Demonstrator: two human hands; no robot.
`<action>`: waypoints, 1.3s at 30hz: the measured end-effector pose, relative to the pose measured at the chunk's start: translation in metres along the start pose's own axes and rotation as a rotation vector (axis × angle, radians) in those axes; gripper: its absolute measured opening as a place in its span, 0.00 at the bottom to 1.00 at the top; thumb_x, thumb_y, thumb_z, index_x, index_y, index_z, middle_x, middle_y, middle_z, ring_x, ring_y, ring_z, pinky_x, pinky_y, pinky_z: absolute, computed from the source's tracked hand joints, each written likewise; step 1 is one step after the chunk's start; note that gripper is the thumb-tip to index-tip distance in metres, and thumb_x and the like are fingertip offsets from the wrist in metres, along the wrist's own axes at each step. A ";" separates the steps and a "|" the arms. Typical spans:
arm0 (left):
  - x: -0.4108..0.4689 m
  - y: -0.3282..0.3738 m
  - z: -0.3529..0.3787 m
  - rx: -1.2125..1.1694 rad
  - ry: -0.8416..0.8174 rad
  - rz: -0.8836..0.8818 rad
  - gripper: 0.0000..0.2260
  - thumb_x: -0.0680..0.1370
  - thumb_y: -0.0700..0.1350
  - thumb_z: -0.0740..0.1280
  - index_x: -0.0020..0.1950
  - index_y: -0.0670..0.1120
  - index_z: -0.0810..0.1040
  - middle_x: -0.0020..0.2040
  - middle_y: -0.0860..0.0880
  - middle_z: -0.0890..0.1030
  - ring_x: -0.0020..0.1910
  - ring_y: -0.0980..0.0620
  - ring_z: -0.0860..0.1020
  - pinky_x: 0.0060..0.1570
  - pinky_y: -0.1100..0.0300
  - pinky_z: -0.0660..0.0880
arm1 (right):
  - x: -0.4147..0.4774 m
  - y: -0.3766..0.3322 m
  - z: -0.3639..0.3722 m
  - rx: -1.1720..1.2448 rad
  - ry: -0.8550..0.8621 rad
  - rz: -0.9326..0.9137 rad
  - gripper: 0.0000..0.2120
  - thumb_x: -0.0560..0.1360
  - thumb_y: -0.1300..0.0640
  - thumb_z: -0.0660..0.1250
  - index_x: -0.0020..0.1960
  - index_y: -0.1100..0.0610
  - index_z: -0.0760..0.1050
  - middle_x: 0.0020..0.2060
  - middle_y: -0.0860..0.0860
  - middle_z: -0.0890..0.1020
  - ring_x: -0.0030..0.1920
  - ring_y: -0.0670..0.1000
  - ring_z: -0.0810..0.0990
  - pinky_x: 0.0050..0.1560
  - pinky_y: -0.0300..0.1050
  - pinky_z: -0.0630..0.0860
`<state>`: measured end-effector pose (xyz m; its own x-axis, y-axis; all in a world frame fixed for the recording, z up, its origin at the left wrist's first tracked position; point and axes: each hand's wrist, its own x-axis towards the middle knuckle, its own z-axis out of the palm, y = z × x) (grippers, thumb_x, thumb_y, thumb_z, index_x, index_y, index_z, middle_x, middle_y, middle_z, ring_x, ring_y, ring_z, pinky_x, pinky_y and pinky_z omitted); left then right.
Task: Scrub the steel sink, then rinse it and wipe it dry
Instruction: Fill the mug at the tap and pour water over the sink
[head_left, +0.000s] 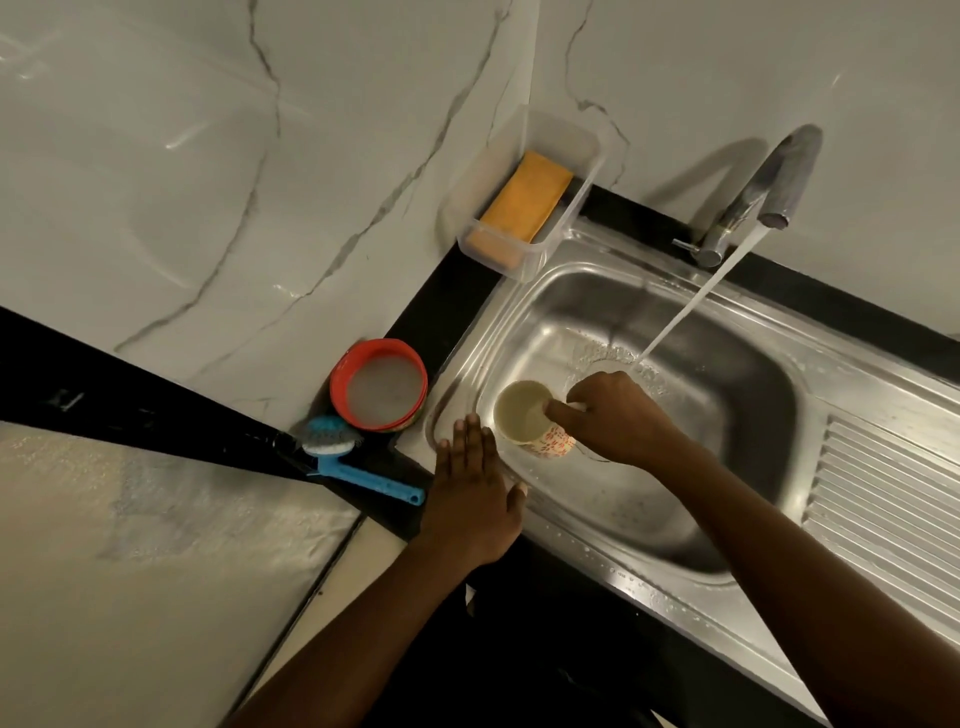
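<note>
Sink (727, 415): steel, single basin, set in the black bench (441, 306); ribbed drainboard (893, 493) to its right.
Tap (769, 182): at the far rim, running; the stream (696, 296) lands near the drain.
Right hand (618, 415): inside the basin, gripping a patterned cup (524, 415) with one finger over its lip.
Left hand (470, 488): fingers straight, flat on the sink's left rim, holding nothing.
Brush (363, 480): blue, lying on the bench left of the sink, touched by neither hand.
Red bowl (342, 376): just beyond the brush, holding cloudy water.
Caddy (491, 249): clear plastic, at the far-left corner of the sink, with an orange sponge or cloth (524, 200) inside.
Stage, judged: scrubbing appears finished, and rinsing with cup and tap is under way.
Left to do, judged: finish the rinse, shut off the tap, wipe dry; droplets show on basin and rim.
Surface: wet steel; glossy black bench.
Room: white marble-veined walls (208, 182) meeting in a corner; pale floor (130, 571) at near left.
</note>
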<state>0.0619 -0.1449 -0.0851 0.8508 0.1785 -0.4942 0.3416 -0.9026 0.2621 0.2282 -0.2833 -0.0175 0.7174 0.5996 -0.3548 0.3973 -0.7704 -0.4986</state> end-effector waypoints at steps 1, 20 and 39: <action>0.000 -0.001 -0.001 -0.013 -0.005 -0.005 0.39 0.86 0.62 0.49 0.84 0.39 0.33 0.84 0.37 0.32 0.84 0.39 0.32 0.79 0.47 0.32 | 0.001 -0.001 -0.001 -0.007 0.014 0.009 0.26 0.79 0.42 0.66 0.30 0.58 0.77 0.26 0.54 0.79 0.29 0.55 0.80 0.31 0.51 0.76; -0.027 0.018 0.007 -0.015 -0.122 0.105 0.32 0.88 0.58 0.48 0.87 0.44 0.43 0.87 0.42 0.39 0.85 0.44 0.36 0.81 0.45 0.35 | -0.043 0.023 -0.009 -0.054 0.012 -0.031 0.23 0.77 0.43 0.67 0.33 0.59 0.78 0.28 0.53 0.78 0.31 0.53 0.79 0.35 0.53 0.78; -0.036 -0.009 0.010 0.177 -0.007 0.223 0.36 0.86 0.63 0.48 0.86 0.40 0.47 0.86 0.36 0.44 0.85 0.36 0.41 0.84 0.38 0.44 | -0.093 -0.013 0.006 -0.134 0.112 0.037 0.21 0.77 0.45 0.66 0.32 0.59 0.77 0.28 0.50 0.72 0.31 0.53 0.74 0.34 0.50 0.72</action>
<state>0.0242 -0.1476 -0.0777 0.8943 -0.0347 -0.4461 0.0702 -0.9738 0.2165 0.1527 -0.3278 0.0175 0.7894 0.5480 -0.2767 0.4368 -0.8180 -0.3742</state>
